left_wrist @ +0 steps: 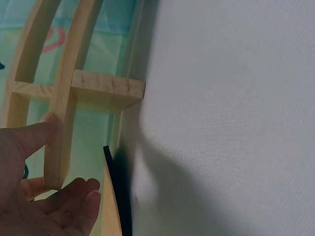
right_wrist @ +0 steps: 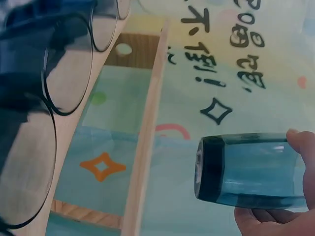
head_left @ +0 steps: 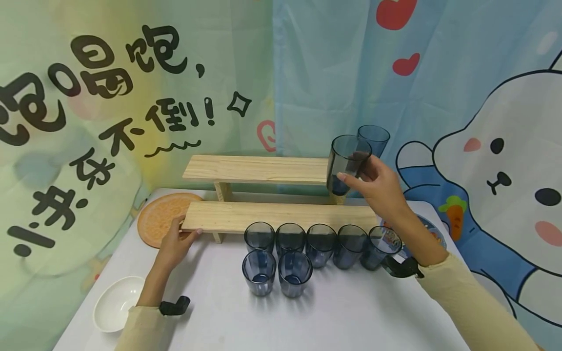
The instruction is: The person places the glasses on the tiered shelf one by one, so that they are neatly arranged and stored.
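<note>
Tumbler (head_left: 340, 163), tinted glass and upright, sits in the grip of the right hand (head_left: 379, 187) in the head view, before the right end of the upper shelf (head_left: 259, 169). A second tumbler (head_left: 376, 139) shows behind it, base hidden. On the table (head_left: 351, 312) stand a row of five tumblers (head_left: 321, 243) along the lower shelf (head_left: 272, 216) and a front pair of tumblers (head_left: 259, 273). The left hand (head_left: 174, 243) holds the lower shelf's left end. The step in hand looks like bringing one glass to the upper shelf.

The left wrist view shows the lower shelf's end between thumb and fingers; how firmly they press, I cannot tell.

In the right wrist view, fingers and thumb close round the tumbler away from its base, which shows apart from the upper shelf. The next move seems to call for a level lowering, clear of the second tumbler, with release only once the base sits flat.
</note>
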Tool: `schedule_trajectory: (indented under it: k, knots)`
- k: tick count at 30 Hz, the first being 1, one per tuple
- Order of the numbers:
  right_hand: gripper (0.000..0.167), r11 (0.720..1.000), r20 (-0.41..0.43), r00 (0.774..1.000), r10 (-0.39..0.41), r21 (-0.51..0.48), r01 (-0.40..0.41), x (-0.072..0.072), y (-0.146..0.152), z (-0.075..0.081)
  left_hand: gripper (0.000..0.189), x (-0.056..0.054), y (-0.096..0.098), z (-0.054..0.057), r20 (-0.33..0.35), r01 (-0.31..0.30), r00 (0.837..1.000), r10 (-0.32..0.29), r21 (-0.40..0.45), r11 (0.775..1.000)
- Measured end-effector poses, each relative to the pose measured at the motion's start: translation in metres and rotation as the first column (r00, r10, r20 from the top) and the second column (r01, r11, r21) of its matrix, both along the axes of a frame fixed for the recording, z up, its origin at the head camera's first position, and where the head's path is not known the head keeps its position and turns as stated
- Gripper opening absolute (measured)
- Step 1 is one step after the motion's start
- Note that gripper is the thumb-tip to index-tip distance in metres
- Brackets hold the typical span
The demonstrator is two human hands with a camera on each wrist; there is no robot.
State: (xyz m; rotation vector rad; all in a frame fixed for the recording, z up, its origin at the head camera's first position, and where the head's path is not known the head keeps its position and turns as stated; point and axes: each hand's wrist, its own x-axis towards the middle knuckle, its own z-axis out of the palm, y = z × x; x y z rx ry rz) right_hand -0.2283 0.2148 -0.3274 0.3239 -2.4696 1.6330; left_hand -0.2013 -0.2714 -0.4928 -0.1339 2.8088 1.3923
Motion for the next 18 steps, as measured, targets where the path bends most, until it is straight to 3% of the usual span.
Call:
schedule_trajectory:
  k: [10, 18]
  knots:
    - [0.063, 0.997, -0.033, 0.997, -0.075, 0.005, 0.075, -0.052, -0.019, -0.016, 0.073, -0.001, 0.0, -0.002, -0.013, 0.0, 1.0, 0.0, -0.002, 1.0]
    - [0.052, 0.989, -0.077, 0.987, -0.142, 0.027, 0.144, -0.076, -0.034, -0.027, 0.074, -0.001, -0.001, -0.003, -0.016, -0.005, 1.0, 0.005, -0.012, 1.0]
